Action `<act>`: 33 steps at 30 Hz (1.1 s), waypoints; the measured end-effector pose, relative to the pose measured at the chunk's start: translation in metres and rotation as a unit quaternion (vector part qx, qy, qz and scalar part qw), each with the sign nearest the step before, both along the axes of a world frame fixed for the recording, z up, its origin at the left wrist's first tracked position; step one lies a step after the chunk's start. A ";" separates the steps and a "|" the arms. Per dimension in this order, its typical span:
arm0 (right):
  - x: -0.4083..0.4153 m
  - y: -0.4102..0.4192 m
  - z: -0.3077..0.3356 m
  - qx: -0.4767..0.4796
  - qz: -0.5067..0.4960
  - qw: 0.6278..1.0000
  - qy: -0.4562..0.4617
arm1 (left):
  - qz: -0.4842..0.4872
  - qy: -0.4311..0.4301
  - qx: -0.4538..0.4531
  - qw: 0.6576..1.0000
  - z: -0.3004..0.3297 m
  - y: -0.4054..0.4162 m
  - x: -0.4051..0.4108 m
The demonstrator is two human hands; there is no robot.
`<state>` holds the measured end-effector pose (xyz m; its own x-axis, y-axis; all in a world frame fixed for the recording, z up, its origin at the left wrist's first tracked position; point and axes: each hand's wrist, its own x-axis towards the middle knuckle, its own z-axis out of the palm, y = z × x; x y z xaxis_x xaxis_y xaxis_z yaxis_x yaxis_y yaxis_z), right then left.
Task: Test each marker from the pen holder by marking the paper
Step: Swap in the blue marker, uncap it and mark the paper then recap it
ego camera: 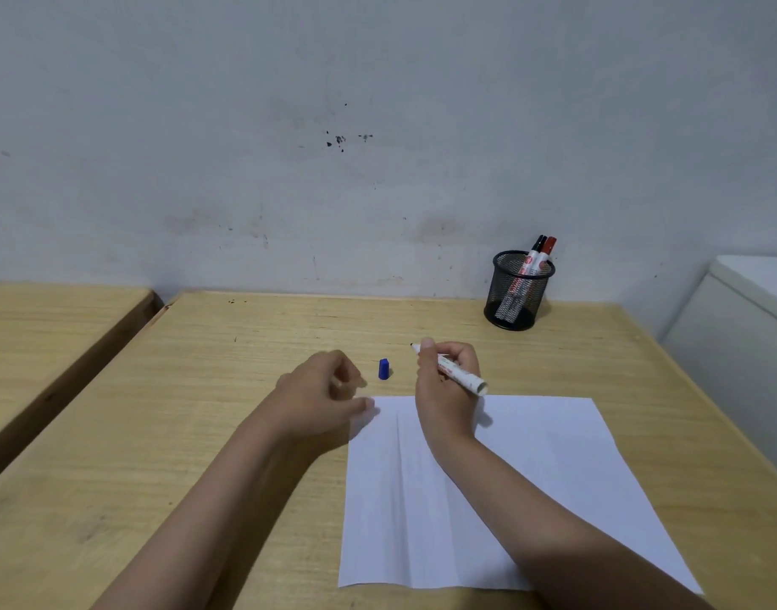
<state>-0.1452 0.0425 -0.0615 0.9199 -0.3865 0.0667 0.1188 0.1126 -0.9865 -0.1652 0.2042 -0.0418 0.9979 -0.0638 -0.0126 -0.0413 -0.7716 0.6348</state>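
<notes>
My right hand (444,380) grips an uncapped white marker (463,377) above the top edge of the white paper (532,486); its tip points left and away. The marker's blue cap (383,369) stands on the wooden desk (202,411) between my hands. My left hand (323,396) hovers loosely curled just left of the cap, holding nothing, its fingertips near the paper's top left corner. A black mesh pen holder (516,290) stands at the back right with a black-capped marker (537,246) and a red-capped marker (549,246) in it. The paper shows no marks.
A second wooden desk (48,328) stands to the left across a narrow gap. A white cabinet (747,328) flanks the desk's right side. A stained grey wall (378,147) runs right behind the desk.
</notes>
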 end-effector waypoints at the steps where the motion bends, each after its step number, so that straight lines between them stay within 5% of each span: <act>1: 0.000 0.000 0.001 0.002 -0.002 1.000 -0.003 | 0.014 -0.015 -0.035 0.999 0.002 -0.005 0.006; 10: 0.003 -0.003 -0.001 0.036 0.045 0.998 0.005 | 0.034 -0.054 -0.041 0.997 -0.005 -0.041 0.041; 13: 0.005 -0.004 0.000 0.070 0.046 0.996 0.031 | 0.093 -0.055 -0.155 0.982 -0.003 -0.043 0.040; 18: 0.010 -0.016 0.022 0.146 0.053 0.986 0.052 | 0.150 -0.009 -0.405 0.902 0.015 -0.040 0.028; 22: 0.006 -0.032 0.052 0.138 0.075 0.987 -0.030 | 0.136 0.038 -0.559 0.817 0.036 -0.040 0.018; 28: -0.006 -0.046 0.077 0.100 0.088 0.985 -0.114 | 0.073 0.045 -0.600 0.796 0.063 -0.060 0.002; 33: -0.013 -0.058 0.084 0.061 0.097 0.984 -0.138 | 0.051 0.042 -0.570 0.819 0.074 -0.076 -0.010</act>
